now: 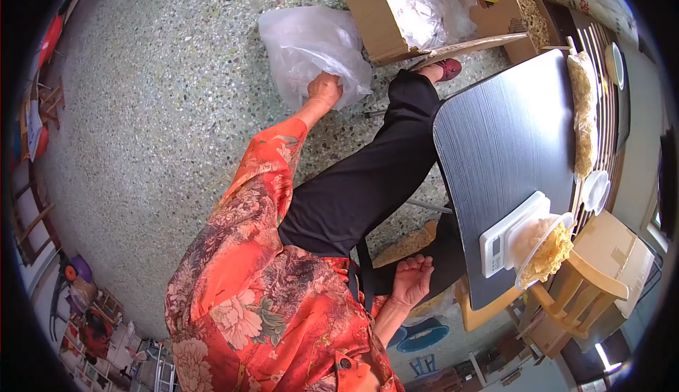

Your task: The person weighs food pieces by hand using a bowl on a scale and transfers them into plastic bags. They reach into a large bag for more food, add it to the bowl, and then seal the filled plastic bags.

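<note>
My left hand (326,91) is closed on the gathered edge of a translucent plastic bag (300,42), which hangs near the speckled floor beside a cardboard box. My right hand (412,280) is over my lap by my black trousers, fingers loosely curled and nothing visible in them. On the dark table (506,130) in front of me sits a white digital scale (495,247). A clear plastic tub (527,272) with yellow, crumpled dried food (550,254) stands on the scale, tilted in this view.
A cardboard box (364,14) holding clear plastic bags (428,10) stands at my left. Past the table's far edge lie a long filled bag (584,113) and clear lids (595,190). A wooden chair (583,286) and more cartons (615,250) are to the right.
</note>
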Demonstrator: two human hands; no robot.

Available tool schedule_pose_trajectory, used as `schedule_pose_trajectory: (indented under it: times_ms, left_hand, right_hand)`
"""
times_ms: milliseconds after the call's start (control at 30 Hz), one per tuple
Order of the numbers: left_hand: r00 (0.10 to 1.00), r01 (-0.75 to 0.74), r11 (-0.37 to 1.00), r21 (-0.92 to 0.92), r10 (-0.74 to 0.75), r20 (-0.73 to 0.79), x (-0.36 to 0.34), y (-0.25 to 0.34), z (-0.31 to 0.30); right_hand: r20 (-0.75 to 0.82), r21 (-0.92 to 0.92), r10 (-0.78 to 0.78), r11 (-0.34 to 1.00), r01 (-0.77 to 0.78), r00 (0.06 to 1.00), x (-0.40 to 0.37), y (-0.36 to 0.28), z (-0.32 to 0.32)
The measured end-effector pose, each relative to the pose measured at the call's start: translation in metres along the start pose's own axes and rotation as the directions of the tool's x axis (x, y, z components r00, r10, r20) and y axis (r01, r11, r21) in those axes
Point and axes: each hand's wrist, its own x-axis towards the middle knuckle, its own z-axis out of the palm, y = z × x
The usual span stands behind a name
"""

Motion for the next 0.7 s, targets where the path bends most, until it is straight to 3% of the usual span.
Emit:
schedule_pose_trajectory:
  times_ms: [67,100,167,300,367,400,500,533,600,700]
  left_hand:
    - [0.985,-0.042,0.988,0.147,0.016,0.171,0.010,-0.010,0.009]
    - [0.985,-0.044,0.988,0.148,0.018,0.171,0.008,-0.010,0.005]
    - [0.997,-0.023,0.999,-0.028,0.020,-0.074,0.001,-0.009,-0.004]
    - [0.969,-0.144,0.973,-0.183,0.101,-0.226,-0.013,-0.027,-0.027]
    - [0.939,0.055,0.952,-0.302,-0.152,-0.309,-0.017,-0.037,-0.035]
    - [0.938,0.054,0.953,-0.299,-0.150,-0.311,-0.016,-0.040,-0.038]
    - [0.876,0.290,0.860,-0.420,-0.415,-0.246,0.002,-0.060,-0.023]
    - [0.876,0.289,0.860,-0.421,-0.415,-0.244,0.003,-0.054,-0.025]
    - [0.739,0.346,0.864,-0.367,-0.492,-0.460,0.010,-0.038,-0.028]
    - [0.797,0.286,0.935,-0.210,-0.354,-0.490,0.012,-0.042,-0.012]
  right_hand:
    - [0.010,0.008,0.004,1.000,-0.004,1.000,0.000,0.001,0.001]
    - [0.009,0.005,0.001,1.000,-0.001,1.000,0.000,0.001,0.000]
    - [0.008,0.002,-0.004,1.000,0.004,1.000,0.001,0.000,-0.003]
    - [-0.002,0.010,-0.013,1.000,0.013,1.000,0.001,0.002,-0.006]
    - [-0.017,0.008,-0.024,1.000,0.024,1.000,0.002,0.002,-0.011]
    - [-0.022,0.007,-0.022,1.000,0.022,1.000,0.003,0.003,-0.013]
    - [-0.022,0.015,-0.013,1.000,0.013,1.000,0.004,0.005,-0.012]
    - [-0.018,0.024,-0.010,1.000,0.011,1.000,0.004,0.005,-0.012]
    - [-0.019,0.024,-0.016,1.000,0.016,1.000,0.003,0.005,-0.011]
    - [-0.014,0.024,-0.020,1.000,0.020,1.000,0.005,0.006,-0.011]
